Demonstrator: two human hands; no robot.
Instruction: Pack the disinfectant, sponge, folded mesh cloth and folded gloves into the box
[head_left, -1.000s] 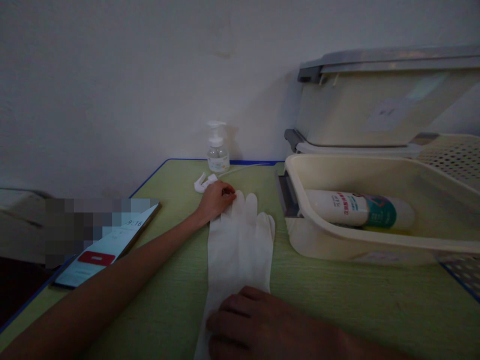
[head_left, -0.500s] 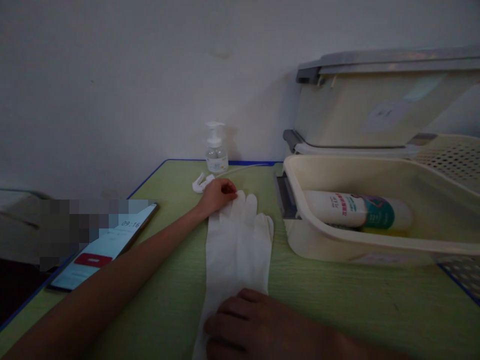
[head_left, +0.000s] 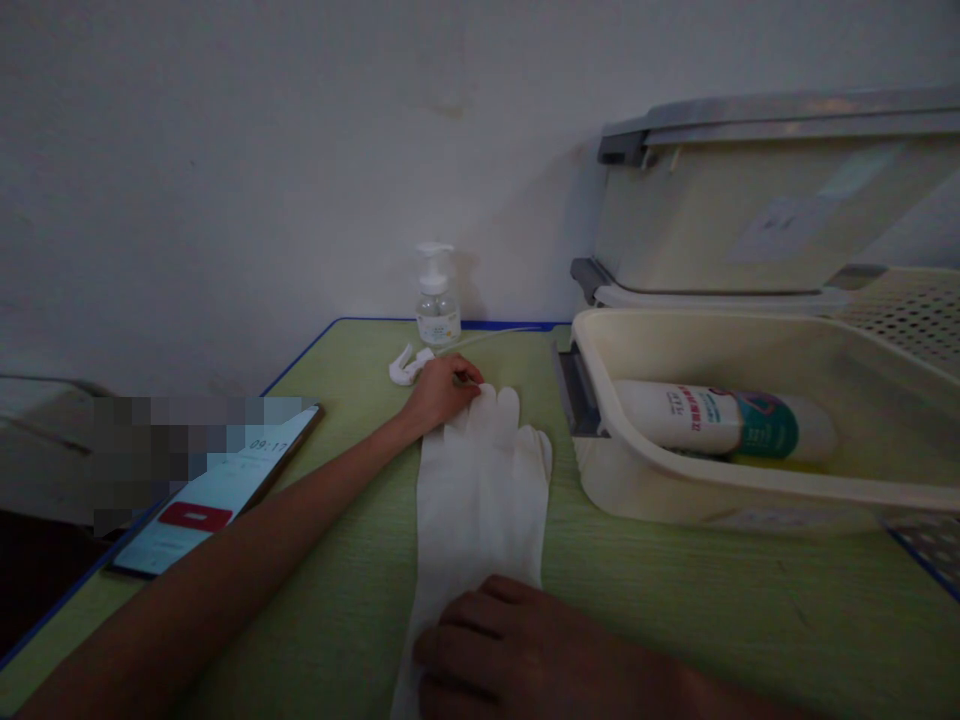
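Note:
A white glove (head_left: 480, 500) lies spread on the green table with its fingers pointing away from me. My left hand (head_left: 447, 392) is at the glove's far end, thumb and fingers pinched at one of its fingertips. Over the cuff end rests my right hand (head_left: 510, 650), its fingers lying across the glove and slightly bent; it covers part of the cuff. Just beyond my left hand are a white clip-like piece (head_left: 409, 366) and a clear pump bottle (head_left: 437, 312) with a white top.
A cream bin (head_left: 750, 490) with a white and green bottle (head_left: 720, 420) inside stands to the right, and a lidded box (head_left: 697, 220) behind it. A phone (head_left: 225, 490) showing a timer lies at the left edge. The wall (head_left: 300, 180) rises behind the table.
The whole view has shifted slightly, so things appear a little further right. Both hands keep their places on the glove.

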